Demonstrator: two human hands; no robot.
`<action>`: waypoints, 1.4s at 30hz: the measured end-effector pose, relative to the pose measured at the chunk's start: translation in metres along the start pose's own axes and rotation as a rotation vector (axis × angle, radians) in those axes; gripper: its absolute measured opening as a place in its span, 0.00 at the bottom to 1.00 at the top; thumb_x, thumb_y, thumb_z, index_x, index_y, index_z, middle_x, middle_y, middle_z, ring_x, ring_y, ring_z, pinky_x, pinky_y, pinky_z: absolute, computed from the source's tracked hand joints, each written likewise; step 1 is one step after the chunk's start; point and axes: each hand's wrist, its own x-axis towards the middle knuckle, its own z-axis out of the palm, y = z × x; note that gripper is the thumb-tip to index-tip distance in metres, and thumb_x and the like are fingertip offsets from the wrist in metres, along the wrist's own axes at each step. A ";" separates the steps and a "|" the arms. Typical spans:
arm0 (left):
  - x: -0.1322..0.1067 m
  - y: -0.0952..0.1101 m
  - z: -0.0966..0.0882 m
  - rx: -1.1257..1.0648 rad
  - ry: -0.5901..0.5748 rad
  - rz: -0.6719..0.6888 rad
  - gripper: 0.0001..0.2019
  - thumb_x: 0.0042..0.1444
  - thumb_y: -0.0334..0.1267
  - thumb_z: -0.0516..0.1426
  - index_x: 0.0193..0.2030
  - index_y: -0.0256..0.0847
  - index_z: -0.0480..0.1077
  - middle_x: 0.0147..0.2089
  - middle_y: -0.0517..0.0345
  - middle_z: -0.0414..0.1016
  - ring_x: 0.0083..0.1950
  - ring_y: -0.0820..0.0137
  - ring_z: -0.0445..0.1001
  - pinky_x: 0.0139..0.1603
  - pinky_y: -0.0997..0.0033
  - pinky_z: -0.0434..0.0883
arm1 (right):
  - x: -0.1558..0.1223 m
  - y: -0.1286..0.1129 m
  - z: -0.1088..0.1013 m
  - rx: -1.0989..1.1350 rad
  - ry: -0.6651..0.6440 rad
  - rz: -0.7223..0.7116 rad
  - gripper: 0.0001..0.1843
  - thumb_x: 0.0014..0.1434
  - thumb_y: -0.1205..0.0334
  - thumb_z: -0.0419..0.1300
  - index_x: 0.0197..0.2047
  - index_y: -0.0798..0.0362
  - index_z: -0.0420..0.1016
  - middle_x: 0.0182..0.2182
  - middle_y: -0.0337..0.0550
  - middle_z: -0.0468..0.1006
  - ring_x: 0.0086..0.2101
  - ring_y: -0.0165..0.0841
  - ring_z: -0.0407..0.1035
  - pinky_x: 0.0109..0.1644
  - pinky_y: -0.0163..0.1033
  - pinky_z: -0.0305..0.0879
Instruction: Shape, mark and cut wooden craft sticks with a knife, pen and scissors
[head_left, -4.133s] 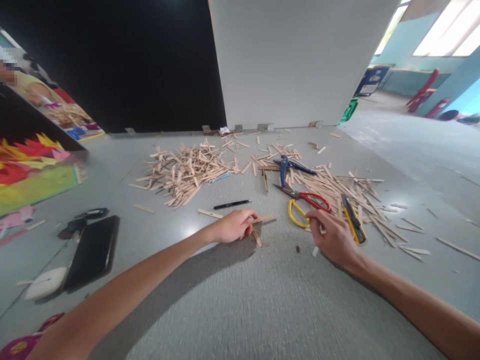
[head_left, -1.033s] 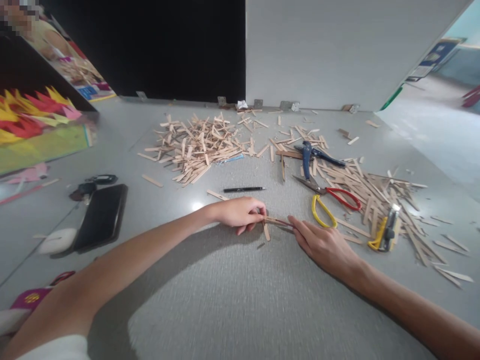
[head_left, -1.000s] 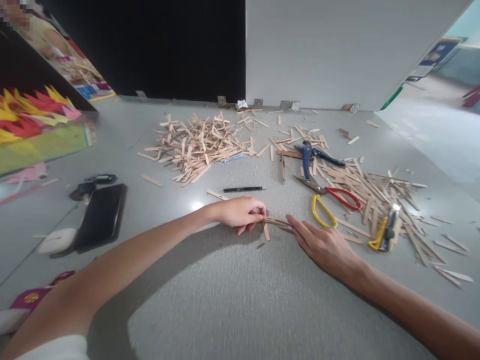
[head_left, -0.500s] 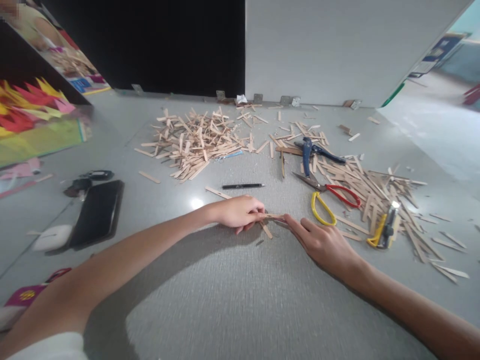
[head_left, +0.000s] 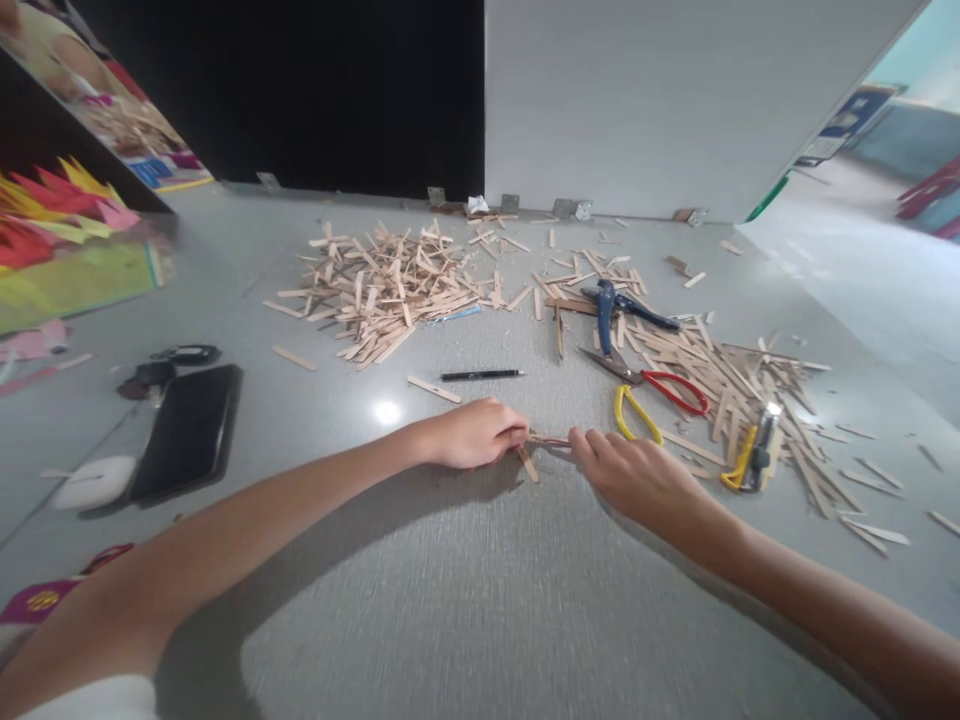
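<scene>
My left hand [head_left: 480, 434] is closed on some thin wooden craft sticks [head_left: 550, 441] just above the grey table. My right hand [head_left: 628, 470] pinches the other end of these sticks, its fingers curled. One craft stick [head_left: 529, 465] slants down from under the left fingers. How many sticks are held is hidden. A black pen [head_left: 481, 375] and a single craft stick [head_left: 433, 389] lie beyond the left hand. Scissors with one red and one yellow handle [head_left: 637, 414] are just past the right hand. A yellow box cutter [head_left: 742, 460] rests to its right.
A big heap of craft sticks [head_left: 386, 290] lies at the back, another pile [head_left: 705, 360] at right. A blue-handled cutting tool [head_left: 604, 312] sits by the scissors. A phone [head_left: 187, 432], keys [head_left: 154, 380] and a white case [head_left: 96, 484] are at left. A panel [head_left: 675, 110] rises behind.
My right fingers, stretched along the sticks before, are now curled more tightly round their end. My left fingers are tucked in closer. The whole view has shifted slightly.
</scene>
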 end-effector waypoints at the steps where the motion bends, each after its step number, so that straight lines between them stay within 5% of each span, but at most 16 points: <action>1: 0.000 0.000 0.001 0.008 0.006 0.004 0.19 0.71 0.30 0.50 0.26 0.42 0.63 0.21 0.63 0.70 0.24 0.71 0.70 0.35 0.71 0.61 | 0.002 0.001 -0.001 -0.003 -0.033 -0.004 0.15 0.68 0.79 0.50 0.40 0.53 0.73 0.24 0.38 0.74 0.22 0.33 0.67 0.25 0.42 0.45; 12: 0.002 -0.007 0.012 0.104 0.125 0.029 0.15 0.69 0.28 0.51 0.30 0.41 0.70 0.28 0.58 0.77 0.30 0.68 0.74 0.35 0.71 0.60 | 0.026 0.011 0.000 0.028 -0.296 -0.042 0.14 0.67 0.81 0.52 0.40 0.54 0.72 0.24 0.42 0.79 0.20 0.32 0.68 0.24 0.41 0.36; 20: 0.000 -0.010 0.018 0.184 0.150 0.003 0.15 0.69 0.28 0.51 0.32 0.41 0.71 0.30 0.57 0.78 0.33 0.67 0.74 0.36 0.70 0.59 | 0.023 -0.017 -0.016 -0.071 -0.245 0.096 0.13 0.68 0.80 0.51 0.39 0.56 0.71 0.23 0.46 0.78 0.19 0.31 0.68 0.23 0.38 0.38; 27: 0.002 -0.005 0.019 0.198 0.152 -0.006 0.16 0.69 0.29 0.51 0.29 0.41 0.70 0.28 0.57 0.76 0.30 0.67 0.72 0.34 0.69 0.58 | 0.032 0.008 -0.010 0.025 -0.338 -0.051 0.14 0.69 0.80 0.50 0.40 0.54 0.72 0.26 0.44 0.79 0.21 0.31 0.68 0.23 0.39 0.42; 34: 0.000 -0.004 0.019 0.230 0.162 -0.027 0.16 0.70 0.30 0.50 0.30 0.41 0.70 0.29 0.56 0.75 0.32 0.66 0.72 0.34 0.68 0.58 | 0.035 -0.027 -0.028 -0.060 -0.277 0.117 0.14 0.64 0.83 0.51 0.39 0.59 0.74 0.22 0.46 0.76 0.19 0.32 0.69 0.21 0.36 0.39; 42: 0.002 -0.005 0.018 0.181 0.193 -0.073 0.16 0.69 0.30 0.52 0.29 0.41 0.70 0.27 0.55 0.74 0.30 0.66 0.72 0.35 0.68 0.58 | 0.042 0.016 -0.003 0.044 -0.287 -0.053 0.12 0.67 0.80 0.53 0.39 0.57 0.74 0.24 0.45 0.80 0.20 0.29 0.67 0.23 0.38 0.38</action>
